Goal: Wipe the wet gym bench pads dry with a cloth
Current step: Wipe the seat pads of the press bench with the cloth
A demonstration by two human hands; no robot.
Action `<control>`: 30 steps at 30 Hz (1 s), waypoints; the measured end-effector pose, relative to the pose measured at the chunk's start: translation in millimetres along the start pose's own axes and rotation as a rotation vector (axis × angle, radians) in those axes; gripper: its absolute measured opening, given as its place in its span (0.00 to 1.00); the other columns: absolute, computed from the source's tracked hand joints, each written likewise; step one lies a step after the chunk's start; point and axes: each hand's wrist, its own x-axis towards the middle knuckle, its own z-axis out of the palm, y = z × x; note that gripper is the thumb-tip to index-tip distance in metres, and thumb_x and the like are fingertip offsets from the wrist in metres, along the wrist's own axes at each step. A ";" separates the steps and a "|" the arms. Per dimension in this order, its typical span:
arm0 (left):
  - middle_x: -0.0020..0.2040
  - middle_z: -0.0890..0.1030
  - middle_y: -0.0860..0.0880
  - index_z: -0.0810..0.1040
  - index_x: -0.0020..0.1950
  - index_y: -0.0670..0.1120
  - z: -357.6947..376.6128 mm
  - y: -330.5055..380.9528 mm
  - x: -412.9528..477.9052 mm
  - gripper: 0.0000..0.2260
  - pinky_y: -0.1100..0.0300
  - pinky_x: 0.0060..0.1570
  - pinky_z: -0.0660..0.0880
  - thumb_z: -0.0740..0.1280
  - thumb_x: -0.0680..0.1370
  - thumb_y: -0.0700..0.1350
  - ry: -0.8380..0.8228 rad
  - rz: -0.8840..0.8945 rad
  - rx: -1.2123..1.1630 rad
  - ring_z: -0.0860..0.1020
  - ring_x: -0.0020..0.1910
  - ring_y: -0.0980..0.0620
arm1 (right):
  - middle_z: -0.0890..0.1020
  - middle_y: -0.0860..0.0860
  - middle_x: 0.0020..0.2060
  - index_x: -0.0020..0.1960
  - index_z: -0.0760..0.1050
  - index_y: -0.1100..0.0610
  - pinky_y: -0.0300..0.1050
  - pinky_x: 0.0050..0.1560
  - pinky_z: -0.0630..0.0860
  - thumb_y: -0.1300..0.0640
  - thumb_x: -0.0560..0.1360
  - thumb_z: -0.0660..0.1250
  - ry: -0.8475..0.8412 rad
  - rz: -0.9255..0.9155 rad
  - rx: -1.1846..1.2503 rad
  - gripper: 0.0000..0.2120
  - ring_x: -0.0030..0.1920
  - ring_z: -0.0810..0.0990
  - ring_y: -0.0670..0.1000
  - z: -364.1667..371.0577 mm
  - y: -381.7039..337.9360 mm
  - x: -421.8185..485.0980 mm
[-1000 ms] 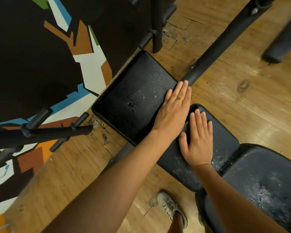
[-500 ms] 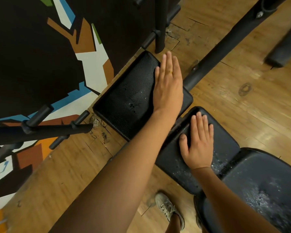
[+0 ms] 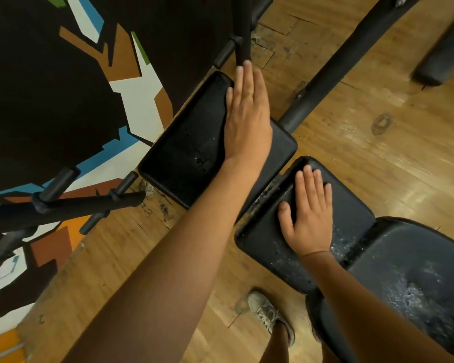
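1. Close in, at the bottom edge, a grey shoe (image 3: 270,317) stands on the wooden floor (image 3: 378,153), just left of the bench.
2. To its right lies the near pad (image 3: 417,284), black and wide, with a patch of water droplets across its top.
3. Beyond it, touching or almost touching its far left end, sits the middle pad (image 3: 351,205), with droplets along its near edge and beside the wrist.
4. Flat on this middle pad rests the right hand (image 3: 309,218), palm down. Its four fingers are straight and close together and point away, and the thumb is spread out to the left. It holds nothing.
5. Farther and to the left, across a narrow gap, is the far pad (image 3: 189,142), black and grained, with a few wet specks near its near right part.
6. On the right half of that pad the left hand (image 3: 247,116) lies flat, palm down, fingers straight and pressed side by side, gripping nothing. One finger wears a ring (image 3: 250,95).
7. Its fingertips reach the pad's far edge at the foot of a black post (image 3: 243,30); I cannot tell whether they touch it.
8. A black frame tube (image 3: 333,69) runs from the far pad's right side toward the far right.
9. At left, a black bar (image 3: 63,203) with short pegs crosses in front of a painted wall (image 3: 63,100).
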 end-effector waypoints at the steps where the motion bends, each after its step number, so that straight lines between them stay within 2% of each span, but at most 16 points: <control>1: 0.83 0.49 0.41 0.51 0.82 0.39 -1.3 -1.8 -2.7 0.32 0.49 0.79 0.48 0.60 0.80 0.34 -0.007 0.020 -0.005 0.46 0.82 0.45 | 0.57 0.56 0.81 0.81 0.58 0.61 0.58 0.80 0.49 0.48 0.82 0.54 -0.005 0.000 -0.001 0.30 0.82 0.50 0.55 0.1 -0.5 0.2; 6: 0.83 0.46 0.41 0.48 0.82 0.39 6.7 -10.7 -75.6 0.34 0.48 0.80 0.48 0.60 0.79 0.35 -0.080 0.128 -0.035 0.44 0.82 0.45 | 0.57 0.56 0.81 0.81 0.57 0.61 0.59 0.80 0.49 0.48 0.82 0.54 -0.011 0.000 -0.001 0.31 0.82 0.51 0.55 -0.9 -0.4 0.5; 11: 0.83 0.50 0.42 0.52 0.82 0.40 -0.7 -44.9 -147.3 0.35 0.49 0.78 0.49 0.63 0.77 0.34 -0.182 0.216 -0.030 0.47 0.82 0.45 | 0.58 0.57 0.80 0.80 0.59 0.62 0.58 0.80 0.49 0.48 0.82 0.55 -0.003 0.001 0.014 0.31 0.82 0.51 0.55 -0.5 -1.7 0.1; 14: 0.83 0.46 0.48 0.47 0.82 0.45 -21.6 -76.9 -158.9 0.40 0.51 0.78 0.43 0.62 0.75 0.30 -0.192 0.106 -0.088 0.43 0.82 0.51 | 0.58 0.57 0.80 0.80 0.59 0.62 0.57 0.80 0.48 0.48 0.82 0.55 0.003 0.000 0.015 0.31 0.82 0.51 0.55 -0.5 -1.3 -0.3; 16: 0.83 0.46 0.49 0.46 0.82 0.47 -34.9 -96.9 -154.6 0.36 0.52 0.78 0.43 0.60 0.78 0.31 -0.134 0.000 -0.105 0.43 0.81 0.52 | 0.58 0.57 0.80 0.80 0.59 0.62 0.58 0.80 0.49 0.48 0.82 0.55 0.001 0.006 0.018 0.31 0.82 0.51 0.56 -0.4 -1.1 -0.9; 18: 0.83 0.48 0.47 0.49 0.82 0.45 -41.2 -109.0 -142.6 0.32 0.50 0.78 0.47 0.59 0.81 0.32 -0.069 -0.045 -0.072 0.45 0.82 0.50 | 0.58 0.57 0.80 0.80 0.59 0.62 0.60 0.80 0.50 0.48 0.82 0.55 0.005 0.002 0.017 0.31 0.82 0.52 0.56 0.0 -1.2 -0.8; 21: 0.82 0.54 0.43 0.55 0.81 0.40 -36.3 -109.8 -127.7 0.27 0.48 0.78 0.51 0.59 0.83 0.34 -0.002 -0.020 -0.054 0.49 0.82 0.46 | 0.57 0.56 0.81 0.80 0.58 0.61 0.61 0.80 0.51 0.48 0.82 0.55 0.005 -0.004 0.016 0.31 0.82 0.51 0.56 0.2 -0.2 -0.9; 23: 0.81 0.57 0.42 0.59 0.80 0.40 -31.5 -106.0 -134.4 0.26 0.47 0.78 0.52 0.60 0.83 0.36 -0.014 0.060 -0.046 0.53 0.81 0.45 | 0.57 0.56 0.81 0.81 0.58 0.61 0.61 0.80 0.51 0.48 0.82 0.55 0.009 -0.005 0.020 0.31 0.82 0.51 0.55 0.1 -0.8 -1.0; 26: 0.81 0.60 0.42 0.62 0.79 0.40 -27.8 -114.5 -157.1 0.26 0.46 0.77 0.54 0.65 0.82 0.38 -0.139 0.333 0.023 0.57 0.80 0.44 | 0.57 0.55 0.81 0.80 0.58 0.61 0.60 0.80 0.50 0.49 0.82 0.55 0.018 -0.007 0.028 0.31 0.82 0.50 0.55 -0.3 -1.7 -0.6; 28: 0.81 0.58 0.43 0.61 0.80 0.40 -32.7 -126.4 -157.0 0.32 0.47 0.78 0.55 0.69 0.78 0.32 -0.197 0.464 0.081 0.55 0.81 0.45 | 0.57 0.55 0.80 0.80 0.58 0.61 0.60 0.80 0.50 0.49 0.82 0.55 0.020 -0.009 0.028 0.31 0.82 0.50 0.55 0.1 -1.9 -1.1; 30: 0.82 0.56 0.42 0.58 0.80 0.40 -40.7 -134.1 -144.5 0.39 0.46 0.77 0.55 0.70 0.73 0.27 -0.204 0.462 0.115 0.54 0.81 0.44 | 0.57 0.55 0.80 0.80 0.58 0.61 0.60 0.80 0.50 0.48 0.82 0.55 0.020 -0.005 0.029 0.31 0.82 0.50 0.55 -0.1 -0.4 -1.9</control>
